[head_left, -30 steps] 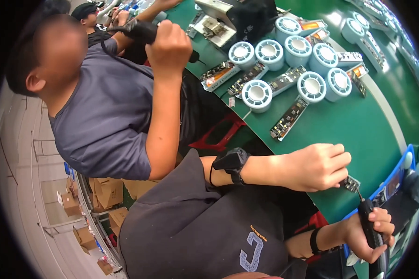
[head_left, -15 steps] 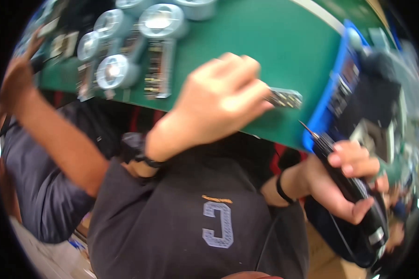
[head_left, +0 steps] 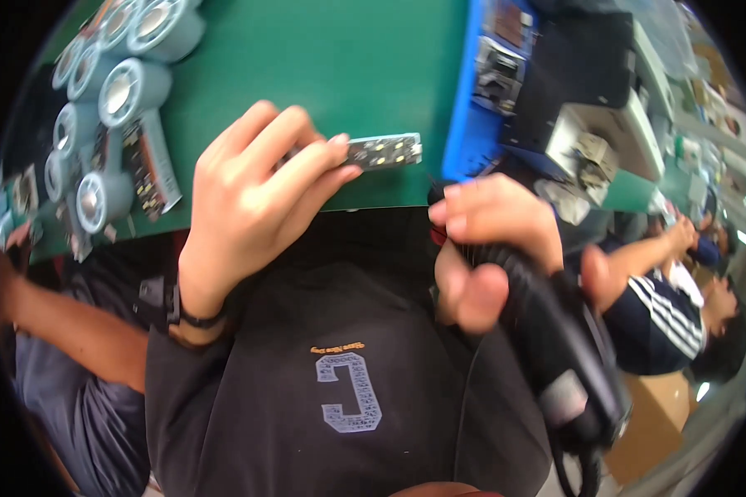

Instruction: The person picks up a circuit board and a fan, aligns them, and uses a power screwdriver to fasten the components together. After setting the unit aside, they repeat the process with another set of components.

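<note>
Between its thumb and fingers, my left hand (head_left: 253,195) grips one end of a narrow circuit board (head_left: 383,151) set in a pale strip-shaped housing, just above the table's near edge. The other end of the board sticks out to the right. My right hand (head_left: 506,219) is wrapped round a black corded electric screwdriver (head_left: 559,331), whose body slants down to the right. Its tip points up toward the blue tray and stays apart from the board; the bit is hard to make out.
Several pale-blue ring-headed housings (head_left: 126,93) with circuit boards in them lie at the left of the green table (head_left: 323,58). On the right stand a blue tray (head_left: 462,108) of small dark parts and a black box (head_left: 568,62). Another person's arm (head_left: 75,340) is at the left.
The view has swung to the right. My right hand has brought the screwdriver nearer the board and its tip now points more upward. My left hand still holds the board.
</note>
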A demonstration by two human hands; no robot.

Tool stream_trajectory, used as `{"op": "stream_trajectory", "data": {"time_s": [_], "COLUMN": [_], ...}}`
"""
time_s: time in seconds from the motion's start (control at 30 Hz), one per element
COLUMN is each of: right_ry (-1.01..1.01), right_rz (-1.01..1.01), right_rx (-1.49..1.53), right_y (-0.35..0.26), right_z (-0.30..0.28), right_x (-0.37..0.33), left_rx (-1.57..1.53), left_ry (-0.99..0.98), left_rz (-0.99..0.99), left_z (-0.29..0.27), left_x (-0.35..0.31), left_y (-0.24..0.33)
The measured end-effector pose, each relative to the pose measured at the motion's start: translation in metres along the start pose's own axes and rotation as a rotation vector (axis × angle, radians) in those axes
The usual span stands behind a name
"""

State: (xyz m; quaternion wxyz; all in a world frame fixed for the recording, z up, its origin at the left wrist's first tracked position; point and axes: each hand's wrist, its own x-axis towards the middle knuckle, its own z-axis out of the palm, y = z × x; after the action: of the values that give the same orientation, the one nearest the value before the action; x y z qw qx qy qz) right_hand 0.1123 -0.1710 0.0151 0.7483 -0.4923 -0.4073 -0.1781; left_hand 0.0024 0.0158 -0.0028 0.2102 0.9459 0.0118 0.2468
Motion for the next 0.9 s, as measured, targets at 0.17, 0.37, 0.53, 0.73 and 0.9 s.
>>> {"op": "stream_trajectory", "data": {"time_s": [0.17,0.37,0.53,0.73,0.9], "right_ry": [0.186,0.183,0.12,0.011,-0.079], "right_rz": [-0.158,0.012,-0.009,0.124,0.305], "right_rx": [-0.128,-0.229,-0.564,-0.384,-0.27], "right_y": [-0.035,-0.008,0.015,0.018,0.014], "right_z": [-0.027,-0.084,-0.083,-0.092,-0.09], "right_x": [0.053,0.096,0.098,0.104,0.107], "left_rx": [-0.1,-0.084,-0.071,-0.051,-0.033], "left_ry": [0.011,0.007,-0.004,0.004,0.032], "left_rz": [-0.025,-0.057,-0.09,-0.08,-0.081], "left_z": [0.003,0.005,0.006,0.008,0.006], "left_x": [-0.002,-0.003,0.0,0.001,-0.003], "left_y": [0.005,0.014,0.018,0.018,0.017]}}
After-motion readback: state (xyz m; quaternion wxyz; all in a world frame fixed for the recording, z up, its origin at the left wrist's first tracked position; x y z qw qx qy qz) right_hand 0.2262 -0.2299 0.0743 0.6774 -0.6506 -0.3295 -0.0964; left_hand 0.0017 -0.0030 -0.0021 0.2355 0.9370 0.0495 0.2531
